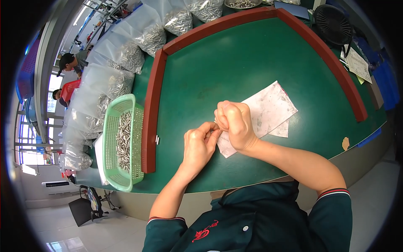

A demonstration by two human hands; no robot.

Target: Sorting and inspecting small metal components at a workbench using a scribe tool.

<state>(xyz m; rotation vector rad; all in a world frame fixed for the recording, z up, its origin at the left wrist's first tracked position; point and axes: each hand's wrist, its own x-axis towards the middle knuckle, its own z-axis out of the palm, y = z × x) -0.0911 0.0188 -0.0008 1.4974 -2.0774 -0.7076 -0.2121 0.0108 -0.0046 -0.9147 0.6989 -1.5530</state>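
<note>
My left hand (199, 146) and my right hand (236, 125) meet over the green tabletop (201, 84). The left one pinches with thumb and forefinger close to the right one. My right hand is curled into a fist just above the left fingertips. Whatever lies between the fingers is too small and covered to make out. A smudged white sheet (273, 108), folded or doubled, lies partly under my right hand and wrist. To the left, a pale green basket (137, 143) holds many short silvery metal pins (124, 140).
A dark red raised border (154, 101) frames the work area. Two or so loose pins (157, 140) lie beside it. Clear bags of pins (151, 38) line the far left. A black fan (333, 24) and papers (357, 64) are at the right. Other people (72, 63) are in the background.
</note>
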